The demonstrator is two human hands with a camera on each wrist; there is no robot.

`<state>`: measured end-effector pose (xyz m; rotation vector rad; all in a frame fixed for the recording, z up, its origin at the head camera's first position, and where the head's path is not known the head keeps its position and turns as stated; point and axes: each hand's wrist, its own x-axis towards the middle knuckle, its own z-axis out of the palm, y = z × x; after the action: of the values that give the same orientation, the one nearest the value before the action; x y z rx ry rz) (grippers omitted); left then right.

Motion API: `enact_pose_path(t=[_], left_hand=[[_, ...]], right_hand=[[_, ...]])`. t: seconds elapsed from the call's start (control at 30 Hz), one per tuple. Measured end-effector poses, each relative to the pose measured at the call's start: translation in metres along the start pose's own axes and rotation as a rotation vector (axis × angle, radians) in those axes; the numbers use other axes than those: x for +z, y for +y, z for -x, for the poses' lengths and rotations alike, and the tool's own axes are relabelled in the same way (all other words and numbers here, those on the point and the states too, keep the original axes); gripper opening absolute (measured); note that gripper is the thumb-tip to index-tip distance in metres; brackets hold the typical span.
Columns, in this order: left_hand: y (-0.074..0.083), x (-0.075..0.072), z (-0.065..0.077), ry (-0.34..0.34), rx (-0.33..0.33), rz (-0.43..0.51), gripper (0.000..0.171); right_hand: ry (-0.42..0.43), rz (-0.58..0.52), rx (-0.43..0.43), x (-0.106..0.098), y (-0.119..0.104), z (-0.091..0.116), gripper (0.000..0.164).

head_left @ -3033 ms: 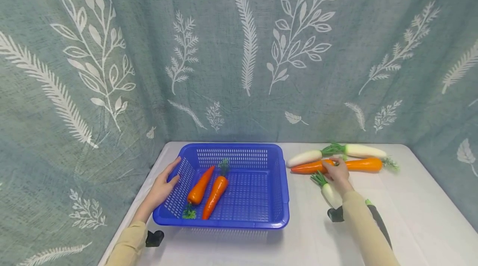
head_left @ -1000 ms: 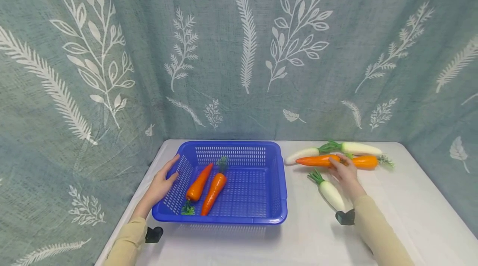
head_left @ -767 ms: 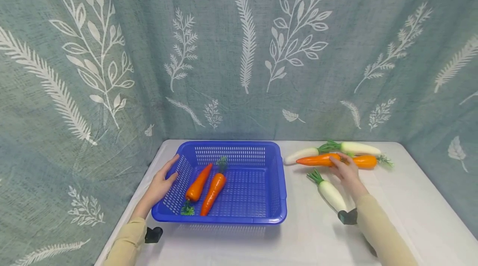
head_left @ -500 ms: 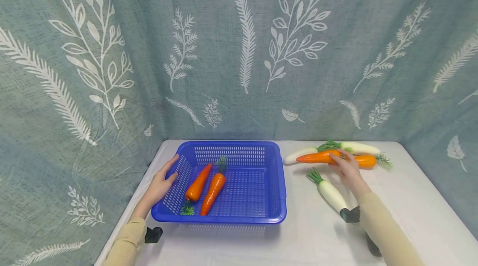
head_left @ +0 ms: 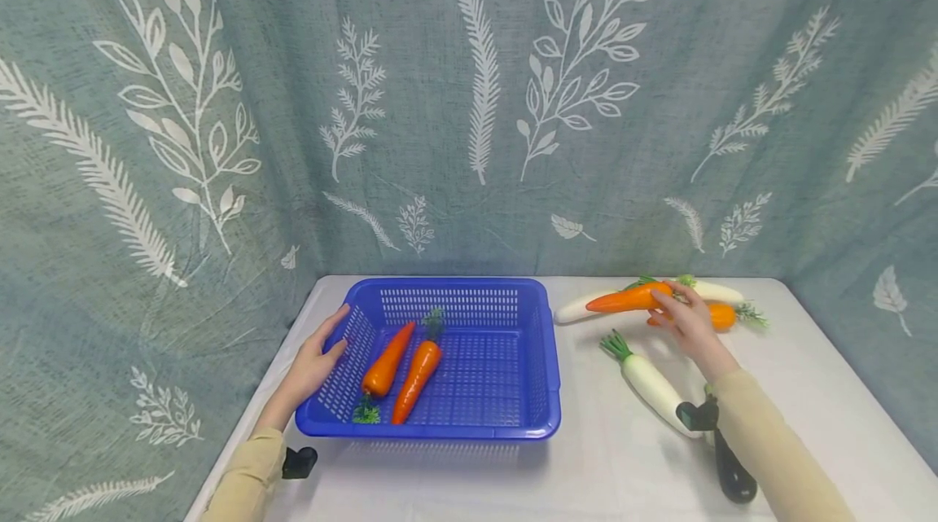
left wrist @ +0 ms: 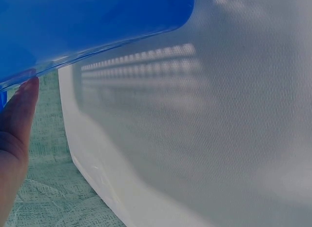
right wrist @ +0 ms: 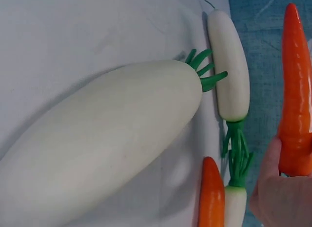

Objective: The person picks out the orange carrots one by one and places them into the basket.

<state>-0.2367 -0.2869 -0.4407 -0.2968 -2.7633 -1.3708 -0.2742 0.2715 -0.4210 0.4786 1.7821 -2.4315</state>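
Note:
My left hand (head_left: 309,363) grips the left rim of the blue plastic basket (head_left: 440,431), thumb over the edge; in the left wrist view a finger (left wrist: 22,110) meets the rim from below. Two carrots (head_left: 416,382) lie at the left inside the basket. My right hand (head_left: 692,326) pinches a carrot (head_left: 623,300) by its thick end, the tip pointing left, above the table. Under that hand lies another carrot (head_left: 722,316), partly hidden. White radishes lie close by: one at the back left (head_left: 575,309), one at the back right (head_left: 716,291), one in front (head_left: 648,382).
An eggplant (head_left: 733,465) lies beside the right forearm, partly covered by it. White cloth covers the table (head_left: 601,465). A grey-green leaf-patterned curtain (head_left: 440,139) stands right behind the table's back edge and along both sides.
My right hand has raised the carrot off the table, uncovering more of the carrot beneath. The right forearm has shifted right, showing more of the eggplant. My left hand stays on the basket.

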Motion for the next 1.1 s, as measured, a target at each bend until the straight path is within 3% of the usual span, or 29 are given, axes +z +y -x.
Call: enact_pose_path(t=[0.3, 0.67, 0.97, 1.1], left_hand=[[-0.002, 0.0, -0.001, -0.005, 0.024, 0.018, 0.052], [-0.002, 0.0, 0.0, -0.008, 0.017, 0.014, 0.053], [0.001, -0.001, 0.002, -0.009, 0.009, 0.008, 0.052], [0.002, -0.001, 0.002, -0.009, 0.004, 0.013, 0.052]], right_hand=[[0.001, 0.006, 0.026, 0.0, 0.0, 0.001, 0.065], [-0.024, -0.057, 0.032, 0.002, 0.0, 0.002, 0.043], [-0.076, -0.039, 0.036, 0.009, -0.001, 0.004, 0.071], [-0.121, -0.061, 0.027, 0.013, 0.0, 0.004, 0.072]])
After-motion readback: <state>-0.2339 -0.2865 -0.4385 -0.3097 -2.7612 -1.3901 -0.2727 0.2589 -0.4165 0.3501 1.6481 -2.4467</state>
